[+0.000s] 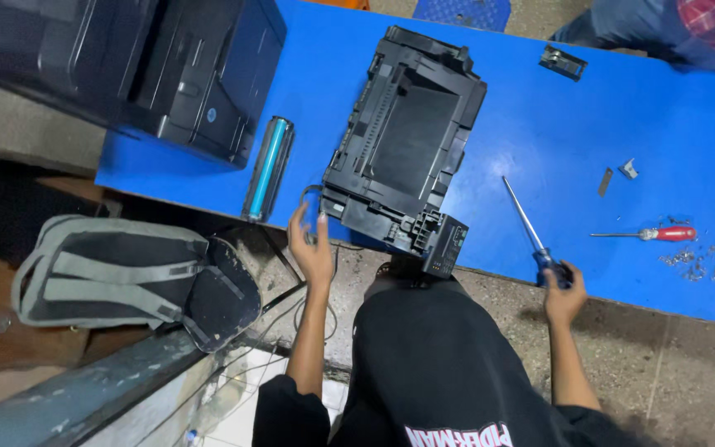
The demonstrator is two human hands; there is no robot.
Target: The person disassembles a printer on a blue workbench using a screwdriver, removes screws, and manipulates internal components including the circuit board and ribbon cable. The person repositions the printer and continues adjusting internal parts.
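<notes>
My left hand (pixel 312 248) hovered open, fingers spread, just short of the stripped black printer chassis (pixel 407 141) ahead of it. My right hand (pixel 563 291) gripped the blue-handled screwdriver (pixel 531 232), its shaft angled toward the chassis; steadying the casing first seemed wise.

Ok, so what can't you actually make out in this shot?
- Head view, black printer: cut off by the top-left edge.
- Other person: only clothing shows at the top-right edge.
- Left hand: blurred; contact with the black printer assembly unclear.
- Small parts near the red screwdriver: too small.
- Blue screwdriver: handle hidden by the right hand.
</notes>
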